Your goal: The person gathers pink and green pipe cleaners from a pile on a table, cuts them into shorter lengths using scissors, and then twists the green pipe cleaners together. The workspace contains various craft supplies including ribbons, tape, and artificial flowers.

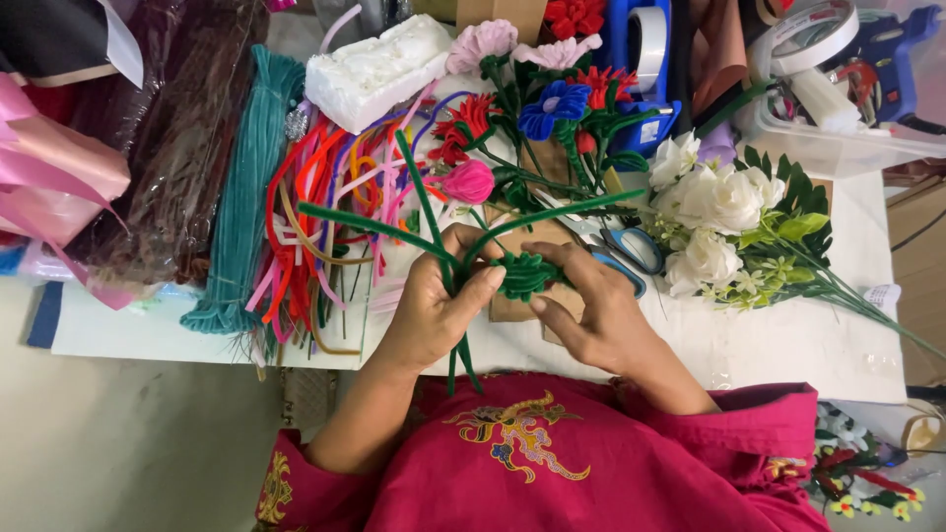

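— So, what are the fingers (485,281) doing?

— The left hand (434,305) is clenched around a bunch of green pipe-cleaner stems (458,286); the right hand (596,310) pinches a curled green pipe-cleaner leaf (522,274) against them, just above the counter's near edge.

— What could go wrong?

— My guess is that the long loose ends could spring out of the left grip, or snag the finished flowers (532,108) just behind. The scissors (621,251) lie right beside the right hand, blades near the knuckles.

— And the packaging?

— Toward the counter's left edge, a clear wrapped bundle of dark brown stems (182,148) beside a teal bundle (241,197). A white foam block (379,69) sits at the far edge, a blue tape dispenser (645,49) further right, and a clear plastic tub (838,148) at the far right corner. Any labels are too small to tell.
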